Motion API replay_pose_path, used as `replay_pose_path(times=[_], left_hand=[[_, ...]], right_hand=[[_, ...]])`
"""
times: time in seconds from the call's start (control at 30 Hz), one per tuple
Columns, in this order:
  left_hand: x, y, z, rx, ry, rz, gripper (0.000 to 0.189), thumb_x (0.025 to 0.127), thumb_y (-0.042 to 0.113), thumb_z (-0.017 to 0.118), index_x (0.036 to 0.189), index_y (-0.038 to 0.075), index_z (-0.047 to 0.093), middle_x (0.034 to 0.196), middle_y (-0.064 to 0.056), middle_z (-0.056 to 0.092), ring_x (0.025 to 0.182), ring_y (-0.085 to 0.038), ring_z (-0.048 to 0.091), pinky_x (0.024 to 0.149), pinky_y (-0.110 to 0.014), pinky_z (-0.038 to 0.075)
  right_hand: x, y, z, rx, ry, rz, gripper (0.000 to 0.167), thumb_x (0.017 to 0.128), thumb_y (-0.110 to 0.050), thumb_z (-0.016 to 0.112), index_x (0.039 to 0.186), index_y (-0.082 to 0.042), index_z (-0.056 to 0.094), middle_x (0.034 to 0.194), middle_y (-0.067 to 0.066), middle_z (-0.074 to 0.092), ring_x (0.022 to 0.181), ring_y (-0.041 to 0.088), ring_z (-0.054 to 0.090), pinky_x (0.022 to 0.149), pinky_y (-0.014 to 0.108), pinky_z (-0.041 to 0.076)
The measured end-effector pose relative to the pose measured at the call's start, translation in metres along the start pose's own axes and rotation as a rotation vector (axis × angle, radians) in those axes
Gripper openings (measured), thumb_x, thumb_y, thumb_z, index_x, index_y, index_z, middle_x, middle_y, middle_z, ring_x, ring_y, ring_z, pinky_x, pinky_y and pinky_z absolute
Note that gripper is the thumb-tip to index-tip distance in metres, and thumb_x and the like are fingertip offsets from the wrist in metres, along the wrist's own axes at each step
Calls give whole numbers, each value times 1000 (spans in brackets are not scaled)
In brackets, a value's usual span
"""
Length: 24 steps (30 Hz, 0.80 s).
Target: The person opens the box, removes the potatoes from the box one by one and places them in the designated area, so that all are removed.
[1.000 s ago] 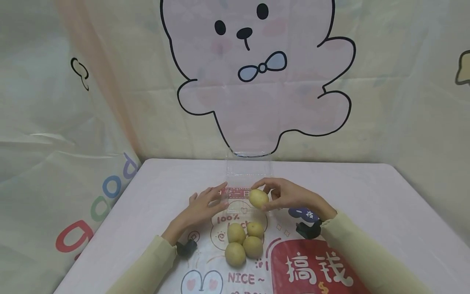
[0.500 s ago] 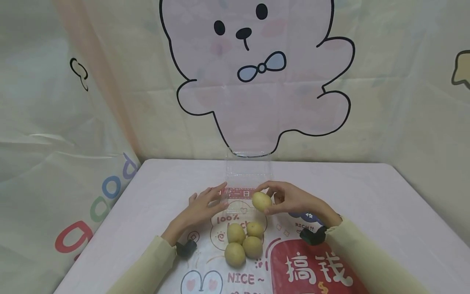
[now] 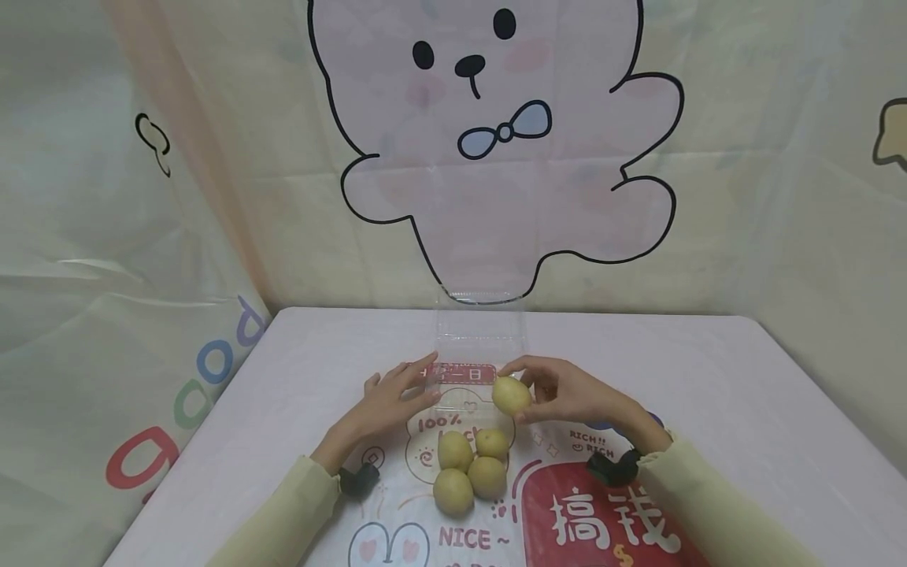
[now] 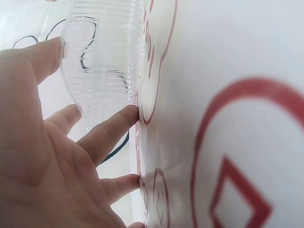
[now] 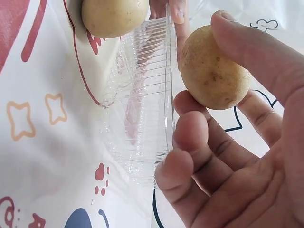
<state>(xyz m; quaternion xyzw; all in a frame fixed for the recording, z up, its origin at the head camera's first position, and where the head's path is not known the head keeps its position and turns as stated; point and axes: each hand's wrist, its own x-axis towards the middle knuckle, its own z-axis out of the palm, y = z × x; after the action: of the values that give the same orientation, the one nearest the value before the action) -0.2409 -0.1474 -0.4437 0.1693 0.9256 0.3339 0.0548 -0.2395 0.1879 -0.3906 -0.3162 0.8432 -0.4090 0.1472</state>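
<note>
My right hand (image 3: 574, 392) pinches a small yellow-skinned potato (image 3: 511, 396) between thumb and fingers, over the right side of a clear plastic box. In the right wrist view this potato (image 5: 213, 69) is above the rim of the ribbed box (image 5: 135, 109). The box's lid (image 3: 480, 324) is folded back, away from me. At the box's left side lies my left hand (image 3: 390, 400), fingers spread. The left wrist view shows its thumb and fingers touching the box wall (image 4: 102, 57). Several more potatoes (image 3: 453, 492) sit clustered in front of the box.
A printed mat with a red panel (image 3: 595, 512) covers the near part of the white table (image 3: 708, 378). Behind the table hangs a curtain (image 3: 602, 205) with a bear drawing. Dark wrist straps (image 3: 613, 468) show at both sleeves.
My right hand has drawn slightly right and toward me with the potato still pinched. The left hand, the box and the clustered potatoes stay where they were.
</note>
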Motion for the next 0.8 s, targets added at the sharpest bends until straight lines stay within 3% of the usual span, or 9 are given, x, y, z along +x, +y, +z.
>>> replay_pose_path(times=[0.53,0.8], left_hand=[[-1,1,-1,-8,-14,0,72,97,61,56,160,42,27,146,-4,61,157,-32,25,122,-71,-2],[0,0,0,-11,-16,-12,73,97,62,56,160,43,26,148,-5,59,157,-32,22,121,-71,-2]], right_hand=[[-13,5,2,0,27,-50,54,85,-27,84,133,-26,61,99,3,69,63,10,51,51,23,45],[-21,6,5,38,15,-22,54,84,-25,85,133,-27,61,99,3,69,62,8,51,50,23,45]])
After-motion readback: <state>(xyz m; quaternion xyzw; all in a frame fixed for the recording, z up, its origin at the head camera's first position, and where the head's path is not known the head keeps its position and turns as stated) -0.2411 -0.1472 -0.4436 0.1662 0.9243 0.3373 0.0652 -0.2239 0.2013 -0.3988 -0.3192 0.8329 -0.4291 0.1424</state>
